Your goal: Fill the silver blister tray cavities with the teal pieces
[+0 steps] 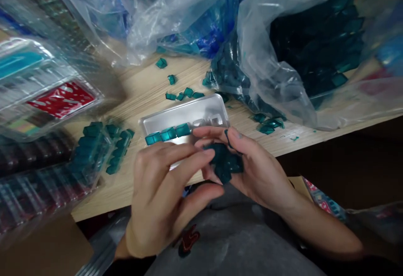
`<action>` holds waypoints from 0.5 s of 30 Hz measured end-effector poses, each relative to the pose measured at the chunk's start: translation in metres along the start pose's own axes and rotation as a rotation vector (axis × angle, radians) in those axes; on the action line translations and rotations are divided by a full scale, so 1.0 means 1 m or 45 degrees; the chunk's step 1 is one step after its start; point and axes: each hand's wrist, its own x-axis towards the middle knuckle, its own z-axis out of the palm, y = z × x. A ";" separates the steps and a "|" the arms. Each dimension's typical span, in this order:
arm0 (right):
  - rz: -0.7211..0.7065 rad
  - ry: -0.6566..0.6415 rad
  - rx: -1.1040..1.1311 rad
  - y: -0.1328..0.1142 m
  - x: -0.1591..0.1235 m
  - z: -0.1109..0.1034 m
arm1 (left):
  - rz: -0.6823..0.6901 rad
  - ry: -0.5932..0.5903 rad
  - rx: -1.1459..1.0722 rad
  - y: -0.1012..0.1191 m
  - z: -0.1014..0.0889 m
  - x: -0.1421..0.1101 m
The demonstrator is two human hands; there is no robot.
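Observation:
A loose handful of translucent teal cube-like pieces lies in my right hand, its fingers curled around them. From the left, my left hand reaches over to this pile. Its index fingertip touches the pieces while the thumb stays apart below, and nothing shows held between them. Just beyond my hands is a shallow clear plastic tray. Three teal cubes sit in a row in its left part, and clear molded bumps show at its right. My hands hide the tray's near side.
Loose teal pieces are scattered behind the tray, with others to its right. A large clear bag of teal pieces stands at the right. Filled clear packs and a plastic package with a red label are at the left.

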 end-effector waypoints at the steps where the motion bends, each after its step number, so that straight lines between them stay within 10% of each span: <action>1: 0.010 0.004 0.013 0.001 0.000 0.001 | 0.059 -0.006 0.029 0.004 0.000 0.003; 15: -0.090 -0.155 -0.315 0.001 -0.007 0.006 | 0.094 -0.071 -0.096 0.009 -0.002 0.027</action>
